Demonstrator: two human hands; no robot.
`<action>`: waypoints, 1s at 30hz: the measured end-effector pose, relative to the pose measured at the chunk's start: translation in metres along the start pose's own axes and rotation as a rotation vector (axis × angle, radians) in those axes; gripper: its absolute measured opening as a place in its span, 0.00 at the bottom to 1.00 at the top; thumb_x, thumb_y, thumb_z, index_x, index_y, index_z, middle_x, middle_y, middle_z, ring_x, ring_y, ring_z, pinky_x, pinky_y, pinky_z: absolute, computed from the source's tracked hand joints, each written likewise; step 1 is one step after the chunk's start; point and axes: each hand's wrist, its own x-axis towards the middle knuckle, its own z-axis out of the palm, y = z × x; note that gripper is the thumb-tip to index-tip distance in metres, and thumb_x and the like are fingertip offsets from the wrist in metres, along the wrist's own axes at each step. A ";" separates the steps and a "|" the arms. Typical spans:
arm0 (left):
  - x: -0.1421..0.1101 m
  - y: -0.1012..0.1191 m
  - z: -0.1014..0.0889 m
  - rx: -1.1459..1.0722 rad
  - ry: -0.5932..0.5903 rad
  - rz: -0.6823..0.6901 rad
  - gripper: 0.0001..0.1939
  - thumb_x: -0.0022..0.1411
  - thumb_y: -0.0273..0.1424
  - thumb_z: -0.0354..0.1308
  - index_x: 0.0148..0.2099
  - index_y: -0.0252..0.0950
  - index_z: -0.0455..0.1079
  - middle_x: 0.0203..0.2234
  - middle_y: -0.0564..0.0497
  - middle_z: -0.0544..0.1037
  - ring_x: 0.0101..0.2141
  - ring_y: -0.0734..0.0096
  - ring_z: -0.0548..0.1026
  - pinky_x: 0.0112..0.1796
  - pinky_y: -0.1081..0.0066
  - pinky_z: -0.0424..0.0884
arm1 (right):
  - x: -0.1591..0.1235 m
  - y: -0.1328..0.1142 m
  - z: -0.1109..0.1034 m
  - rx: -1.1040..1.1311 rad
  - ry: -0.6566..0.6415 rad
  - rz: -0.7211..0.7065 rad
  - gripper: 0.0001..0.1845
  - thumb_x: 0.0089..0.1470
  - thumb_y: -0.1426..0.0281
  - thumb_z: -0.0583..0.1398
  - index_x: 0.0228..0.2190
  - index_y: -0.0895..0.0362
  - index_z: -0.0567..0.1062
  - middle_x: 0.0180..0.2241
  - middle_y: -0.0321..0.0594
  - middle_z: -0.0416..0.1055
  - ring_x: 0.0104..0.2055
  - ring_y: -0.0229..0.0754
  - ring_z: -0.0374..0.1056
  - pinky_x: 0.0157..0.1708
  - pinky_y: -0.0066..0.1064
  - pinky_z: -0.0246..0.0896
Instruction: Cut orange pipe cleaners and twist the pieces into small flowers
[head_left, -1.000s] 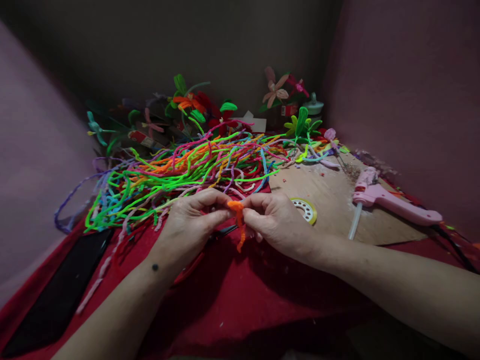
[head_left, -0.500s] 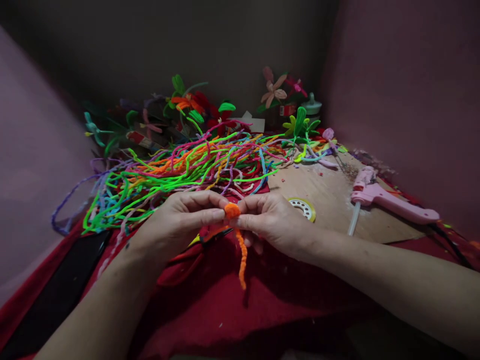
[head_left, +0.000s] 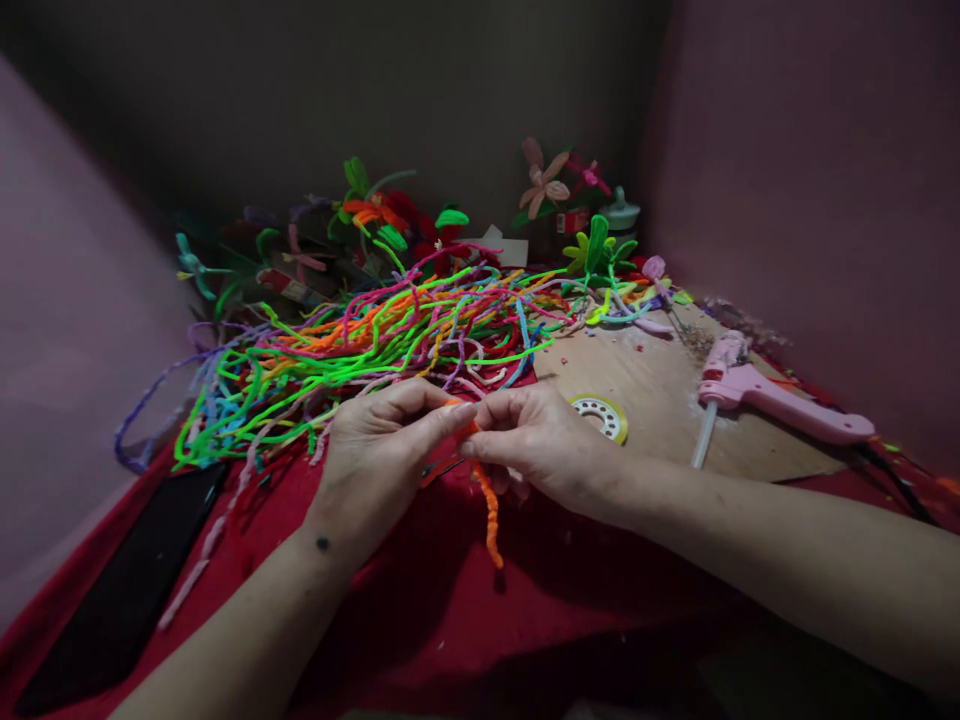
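Observation:
An orange pipe cleaner (head_left: 490, 515) is pinched between my two hands, its twisted tail hanging down below the fingers. My left hand (head_left: 390, 445) is closed on its upper part, thumb laid across the top. My right hand (head_left: 536, 440) grips it from the other side between thumb and forefinger, fingertips close to those of the left. The upper end of the orange piece is mostly hidden by the fingers. Just behind the hands lies a big pile of coloured pipe cleaners (head_left: 360, 345).
A pink glue gun (head_left: 780, 395) rests on a brown board (head_left: 660, 400) at right, near a yellow tape roll (head_left: 600, 418). A black phone (head_left: 124, 590) lies at left on the red cloth (head_left: 465, 640). Pipe-cleaner flowers (head_left: 544, 180) stand along the back.
My left hand has turned, its thumb now covering the orange coil that showed before. The wrist has swung to the right. The right hand stays almost in place.

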 end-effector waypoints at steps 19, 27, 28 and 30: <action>0.011 -0.012 -0.017 -0.054 -0.467 -0.201 0.12 0.53 0.40 0.59 0.31 0.35 0.72 0.19 0.55 0.69 0.20 0.76 0.64 0.22 0.75 0.58 | 0.009 -0.003 -0.009 0.002 0.095 -0.024 0.12 0.51 0.74 0.58 0.18 0.60 0.66 0.13 0.30 0.61 0.12 0.28 0.53 0.12 0.21 0.46; -0.002 -0.018 -0.003 0.459 -0.001 0.435 0.06 0.56 0.31 0.56 0.28 0.39 0.72 0.23 0.51 0.73 0.28 0.69 0.69 0.34 0.70 0.62 | 0.013 0.003 -0.008 -0.075 0.226 -0.076 0.10 0.51 0.72 0.57 0.20 0.59 0.66 0.14 0.29 0.58 0.15 0.28 0.51 0.15 0.23 0.43; -0.001 -0.018 -0.004 0.384 0.045 0.367 0.06 0.56 0.32 0.56 0.29 0.39 0.72 0.23 0.51 0.73 0.27 0.70 0.69 0.33 0.71 0.63 | 0.013 0.003 -0.009 -0.046 0.237 -0.098 0.10 0.51 0.70 0.58 0.20 0.59 0.66 0.15 0.29 0.57 0.16 0.28 0.51 0.15 0.23 0.43; 0.001 -0.015 -0.005 0.112 0.128 0.157 0.06 0.57 0.34 0.55 0.31 0.38 0.70 0.22 0.54 0.71 0.24 0.73 0.67 0.28 0.74 0.63 | 0.014 0.003 -0.012 0.003 0.249 -0.134 0.12 0.51 0.67 0.58 0.21 0.59 0.66 0.16 0.29 0.57 0.16 0.29 0.50 0.16 0.24 0.42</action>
